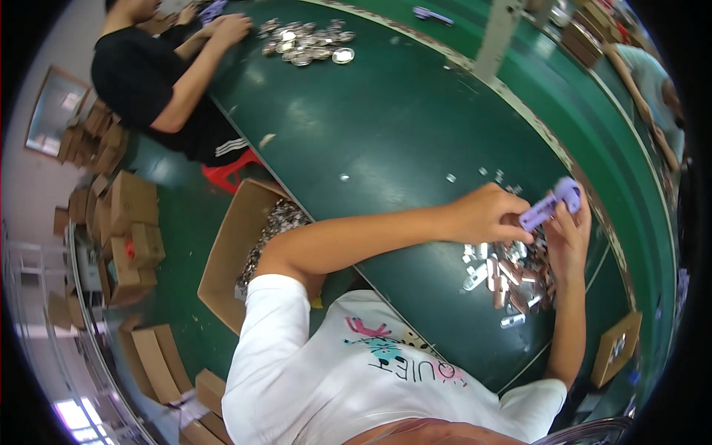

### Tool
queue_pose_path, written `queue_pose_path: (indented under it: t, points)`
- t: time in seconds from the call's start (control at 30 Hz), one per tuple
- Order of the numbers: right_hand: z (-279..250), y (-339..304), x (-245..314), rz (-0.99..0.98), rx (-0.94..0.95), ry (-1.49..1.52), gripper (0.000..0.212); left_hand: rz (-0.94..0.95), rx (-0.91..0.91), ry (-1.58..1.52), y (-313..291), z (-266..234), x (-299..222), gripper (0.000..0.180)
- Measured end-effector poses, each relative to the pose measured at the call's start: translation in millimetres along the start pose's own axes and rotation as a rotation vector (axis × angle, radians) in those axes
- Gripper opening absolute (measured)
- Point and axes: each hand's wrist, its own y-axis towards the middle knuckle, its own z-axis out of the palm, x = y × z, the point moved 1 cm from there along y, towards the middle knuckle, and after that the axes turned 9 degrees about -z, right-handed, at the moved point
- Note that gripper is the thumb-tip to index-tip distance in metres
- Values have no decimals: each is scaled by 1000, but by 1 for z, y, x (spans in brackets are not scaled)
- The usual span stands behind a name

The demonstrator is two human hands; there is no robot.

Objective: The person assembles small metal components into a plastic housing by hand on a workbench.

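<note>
Over the right part of the green table, both hands hold a purple plastic piece with a long slotted body and a rounded end [540,213]. My left hand [486,213] reaches across with its fingers closed at the narrow lower end. Around the rounded upper end, the fingers of my right hand [569,241] are wrapped. Just below the hands lies a heap of small shiny metal pieces [512,278], silver and coppery, long and narrow. What the left fingertips press is partly hidden.
An open cardboard box [222,256] full of small metal parts stands left against the table [393,126]. Shiny round metal parts [304,43] are piled at the far end near a co-worker in black [141,81]. A small carton [617,348] lies at right; a metal post [498,41] stands beyond.
</note>
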Motion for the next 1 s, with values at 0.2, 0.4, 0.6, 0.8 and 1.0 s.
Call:
queue_pose_path:
  t: [0.2,0.4,0.6,0.8,1.0]
  points:
    - [6,1,-3,31,12,73,44,-24,85,-240,4,-4,4,19]
    - [-3,7,1,115,118,142,31,-109,155,-196,4,-7,-1,18]
    - [12,1,9,51,51,88,29,-131,225,-366,2,-8,1,18]
    - [14,4,11,65,103,113,28,78,22,-56,-1,-3,-4,18]
    - [1,10,-5,55,71,35,27,-175,177,-528,9,-1,5,37]
